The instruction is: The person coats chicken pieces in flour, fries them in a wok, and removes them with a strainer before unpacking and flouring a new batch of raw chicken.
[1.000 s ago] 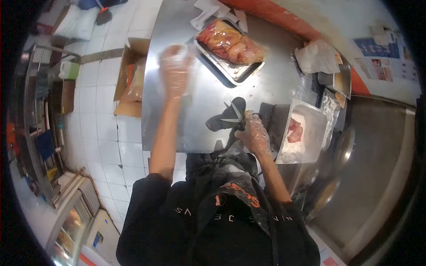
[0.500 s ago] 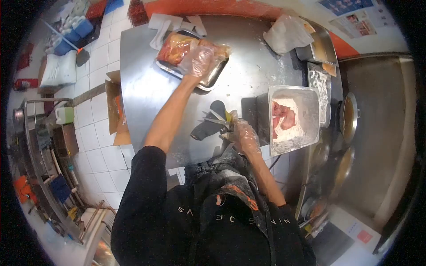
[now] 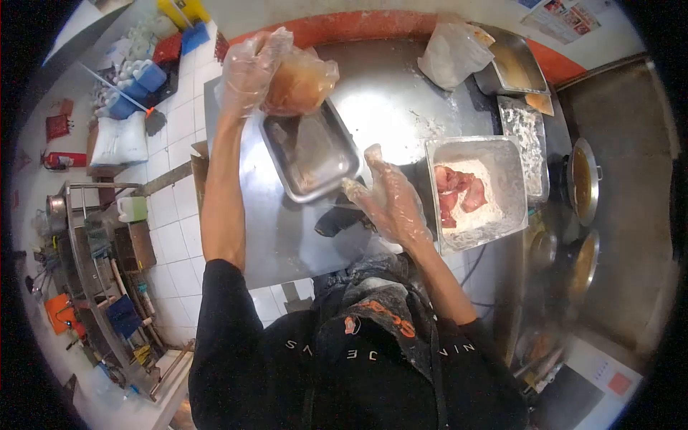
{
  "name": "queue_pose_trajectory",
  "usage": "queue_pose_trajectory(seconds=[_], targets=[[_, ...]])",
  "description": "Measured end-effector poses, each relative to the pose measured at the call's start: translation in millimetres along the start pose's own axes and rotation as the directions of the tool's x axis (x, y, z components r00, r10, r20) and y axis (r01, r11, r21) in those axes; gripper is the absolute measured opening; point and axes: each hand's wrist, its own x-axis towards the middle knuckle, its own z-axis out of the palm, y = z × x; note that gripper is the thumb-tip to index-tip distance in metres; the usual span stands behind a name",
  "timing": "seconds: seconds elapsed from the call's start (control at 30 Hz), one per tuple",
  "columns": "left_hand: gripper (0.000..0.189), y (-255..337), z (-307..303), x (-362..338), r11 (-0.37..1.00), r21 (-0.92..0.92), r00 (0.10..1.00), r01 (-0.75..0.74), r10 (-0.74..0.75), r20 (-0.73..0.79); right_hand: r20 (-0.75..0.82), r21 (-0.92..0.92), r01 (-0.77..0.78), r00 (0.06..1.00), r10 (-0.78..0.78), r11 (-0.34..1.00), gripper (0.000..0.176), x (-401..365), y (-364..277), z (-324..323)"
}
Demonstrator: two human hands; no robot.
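Observation:
My left hand (image 3: 247, 75), in a clear plastic glove, grips a clear plastic bag (image 3: 301, 82) with orange-yellow contents, blurred, above the far end of a steel tray (image 3: 276, 156). A crumpled clear film and some wetness show inside the tray. My right hand (image 3: 394, 204), gloved too, is open with its fingers spread, between the tray's near corner and a deep metal pan. It holds nothing. Black-handled scissors (image 3: 337, 221) lie on the steel table just left of it, partly hidden.
The deep pan (image 3: 512, 193) on the right holds raw meat pieces (image 3: 459, 192) on white flour. Behind it are a floury tray (image 3: 527, 136), a steel container (image 3: 512, 68) and a white plastic bag (image 3: 455, 54). Round pans (image 3: 584, 179) stand beyond the table's right edge.
My left hand has lifted the bag off the tray, up and left. The tray has turned and shifted nearer. My right hand has let go of the scissors and opened.

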Motion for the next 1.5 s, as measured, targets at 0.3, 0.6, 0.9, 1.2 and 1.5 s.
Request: queue_pose_trajectory(seconds=[0.3, 0.6, 0.9, 1.2, 1.5], targets=[[0.036, 74.2, -20.0, -32.2, 0.993, -0.121, 0.995, -0.007, 0.019, 0.098, -0.19, 0.221, 0.613, 0.79, -0.583, 0.758, 0.061, 51.8, -35.8, -35.7], [0.041, -21.3, 48.2, -85.6, 0.796, -0.591, 0.963, 0.133, -0.245, -0.113, 0.199, -0.077, 0.721, 0.688, -0.698, 0.689, 0.031, 71.4, -28.7, 23.9], [0.069, 3.6, 33.1, -103.8, 0.727, -0.626, 0.91, 0.281, -0.408, -0.066, 0.191, 0.26, 0.393, 0.875, -0.446, 0.882, 0.039, 81.2, -40.0, -1.0], [0.064, -9.4, 38.5, -114.5, 0.711, -0.631, 0.89, 0.31, -0.451, -0.071, 0.471, -0.219, 0.468, 0.819, -0.327, 0.857, 0.039, 103.5, -57.8, 24.0], [0.062, 8.6, 18.0, -130.2, 0.421, -0.907, 0.804, -0.024, -0.531, -0.268, 0.308, -0.113, 0.394, 0.887, -0.345, 0.912, 0.042, 96.6, -26.9, 7.0]])
